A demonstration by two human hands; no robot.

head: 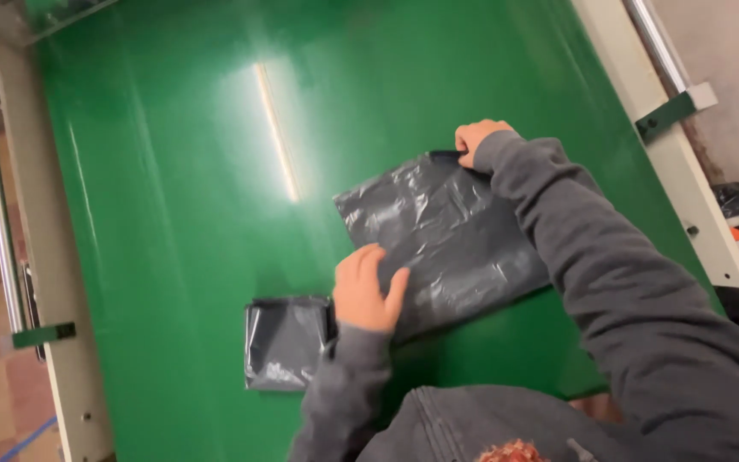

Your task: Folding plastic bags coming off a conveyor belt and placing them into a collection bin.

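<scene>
The left hand (368, 291) lay flat, fingers together, pressing the grey bag (446, 235) onto the green table (173, 214). The right hand (476, 137), arm outstretched, pinched the bag's far corner. A folded bag (284, 342) lay beside.

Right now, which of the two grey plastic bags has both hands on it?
The larger grey bag, spread out mid-table: the left hand presses its near edge, the right hand grips its far corner. The smaller folded bag lies untouched beside it.
</scene>
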